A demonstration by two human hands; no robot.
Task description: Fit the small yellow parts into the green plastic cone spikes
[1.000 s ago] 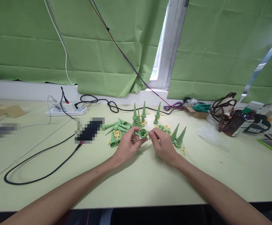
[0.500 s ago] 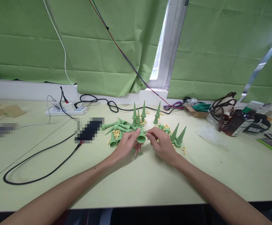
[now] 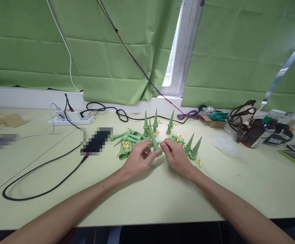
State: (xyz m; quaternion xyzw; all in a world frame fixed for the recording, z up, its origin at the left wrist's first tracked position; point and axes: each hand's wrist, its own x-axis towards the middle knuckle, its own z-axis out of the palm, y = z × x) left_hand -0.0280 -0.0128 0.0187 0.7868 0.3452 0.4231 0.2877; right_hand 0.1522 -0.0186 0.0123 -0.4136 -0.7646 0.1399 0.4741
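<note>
My left hand (image 3: 139, 159) is closed round a green plastic cone-shaped spike (image 3: 153, 139), tip up and leaning slightly left. Close to its lower right side, my right hand (image 3: 174, 154) pinches its fingertips together; what they hold, if anything, is hidden. A pile of loose green spikes (image 3: 134, 136) lies beyond my left hand, with small yellow T-shaped pieces (image 3: 126, 145) among them. Behind the held spike several spikes stand upright, one of them a spike with a collar (image 3: 171, 122). Two more spikes (image 3: 194, 149) stand right of my right hand, near a yellow T-shaped piece (image 3: 200, 162).
On the left lie a pixelated dark device (image 3: 97, 141) with a looped black cable (image 3: 30, 199) and a white power strip (image 3: 71, 119). To the right are crumpled clear plastic (image 3: 230, 147), a dark bottle (image 3: 257, 134) and a small cardboard box (image 3: 213, 122). Green curtains (image 3: 117, 61) hang behind.
The spike in my left hand has swung from its open end facing me to tip up. My left thumb now lies low on its front. The right hand has barely moved.
</note>
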